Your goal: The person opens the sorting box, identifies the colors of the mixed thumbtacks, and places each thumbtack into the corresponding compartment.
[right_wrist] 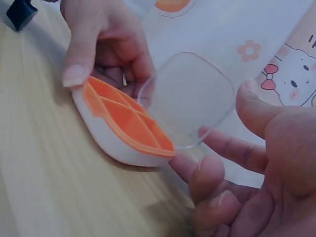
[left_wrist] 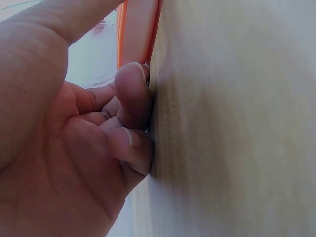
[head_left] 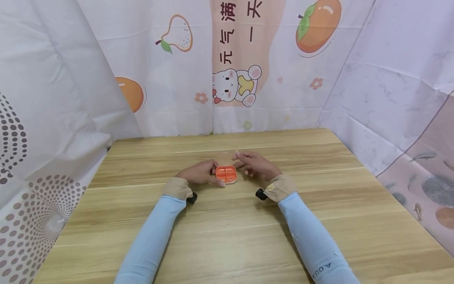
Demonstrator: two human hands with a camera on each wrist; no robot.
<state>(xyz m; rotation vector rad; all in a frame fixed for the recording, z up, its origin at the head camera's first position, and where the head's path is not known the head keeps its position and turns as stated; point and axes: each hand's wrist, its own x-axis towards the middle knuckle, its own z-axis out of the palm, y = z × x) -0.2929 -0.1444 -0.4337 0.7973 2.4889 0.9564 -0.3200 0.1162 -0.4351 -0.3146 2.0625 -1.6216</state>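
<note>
A small pill box with an orange compartmented tray and a white base sits on the table, its clear lid raised at the back. My left hand grips the box from the left, thumb at the front edge and fingers by the far side. On the other side is my right hand, thumb and forefinger by the lid's right edge, the other fingers loosely bent near the box's end. Whether the right fingertips touch the lid is hard to tell. The right wrist view shows orange dividers in the tray; small bright spots there are unclear.
The wood-grain table spreads out around both forearms. Printed curtains hang behind it and along both sides. A black wrist device sits under the right wrist, and another under the left.
</note>
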